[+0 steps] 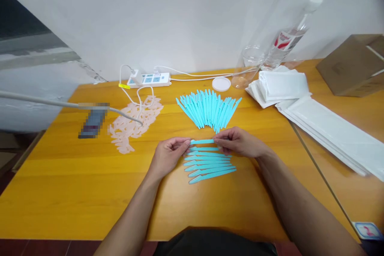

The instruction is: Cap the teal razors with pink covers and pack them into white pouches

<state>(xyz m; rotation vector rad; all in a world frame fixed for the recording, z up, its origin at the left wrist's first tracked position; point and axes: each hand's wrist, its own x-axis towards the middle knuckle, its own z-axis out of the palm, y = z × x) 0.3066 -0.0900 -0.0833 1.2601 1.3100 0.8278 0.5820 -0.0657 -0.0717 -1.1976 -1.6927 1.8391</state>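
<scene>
Head view: big wooden table (90, 200) fills most of this, with long white bags (333, 136) sprawled on the right and a cardboard box (351, 68) behind them. A bottle (288, 44) leans up by the wall, partly behind a clear cup (252, 57). Bunch of pink pieces (123, 130) over on the left, and yeah, a thick pale cord (45, 100) cuts right across them. Blue sticks (208, 108) are fanned out mid-table, with a neat row (210, 167) nearer the person; the right hand (240, 142) hides some ends of it. Power strip (150, 80) and a round lid (221, 84) sit at the back. Left hand (171, 154) and right hand each have fingers pinched closed on opposite ends of one blue stick (202, 142), just above the row.
</scene>
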